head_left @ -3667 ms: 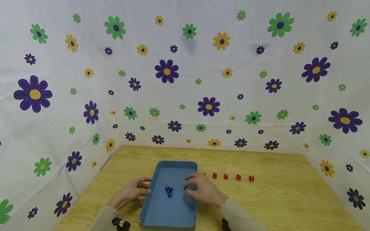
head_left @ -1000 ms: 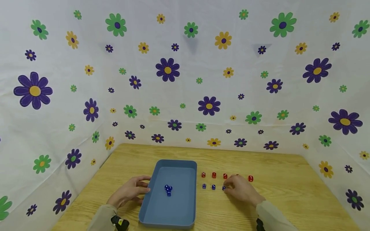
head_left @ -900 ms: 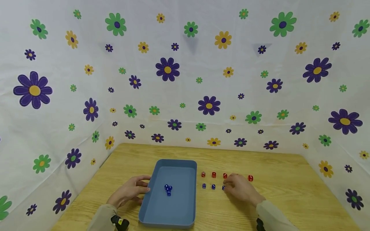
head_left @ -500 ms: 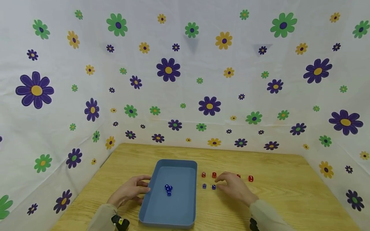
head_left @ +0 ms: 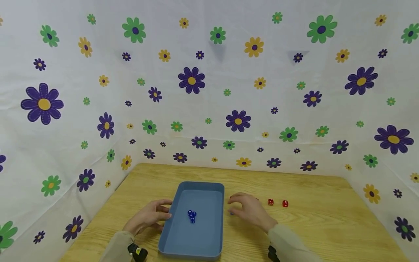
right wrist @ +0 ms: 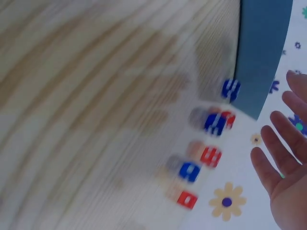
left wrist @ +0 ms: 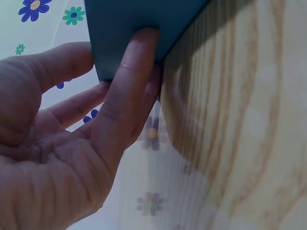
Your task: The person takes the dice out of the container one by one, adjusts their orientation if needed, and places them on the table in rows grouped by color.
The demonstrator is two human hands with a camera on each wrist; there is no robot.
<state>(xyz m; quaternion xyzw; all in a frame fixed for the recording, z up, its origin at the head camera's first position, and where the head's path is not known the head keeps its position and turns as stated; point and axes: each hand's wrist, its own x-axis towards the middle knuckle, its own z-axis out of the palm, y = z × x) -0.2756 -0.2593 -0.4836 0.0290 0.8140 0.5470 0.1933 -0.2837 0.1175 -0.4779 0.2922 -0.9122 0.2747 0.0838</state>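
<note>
My right hand (head_left: 250, 211) hovers just right of the blue tray (head_left: 190, 251), thumb and fingers apart and nothing between them. It covers part of the two rows of dice; a blue die (head_left: 232, 213) peeks out by the thumb. The right wrist view shows the loosely spread fingers (right wrist: 285, 143), with a blue die (right wrist: 215, 124) and a red die (right wrist: 211, 156) on the table. Along the tray's left side, my left hand (head_left: 148, 216) rests its fingertips on the outer wall (left wrist: 120, 28). Several blue dice (head_left: 192, 216) lie clustered inside the tray.
Two red dice, one nearer (head_left: 270, 202) and one farther right (head_left: 285, 203), stand uncovered on the wooden table (head_left: 314, 218). A white flowered cloth (head_left: 288, 91) encloses the table at the back and sides.
My right hand took a blue die from the tray, set it third in the blue row before the red dice, then let go and moved left towards the tray. The left hand stayed.
</note>
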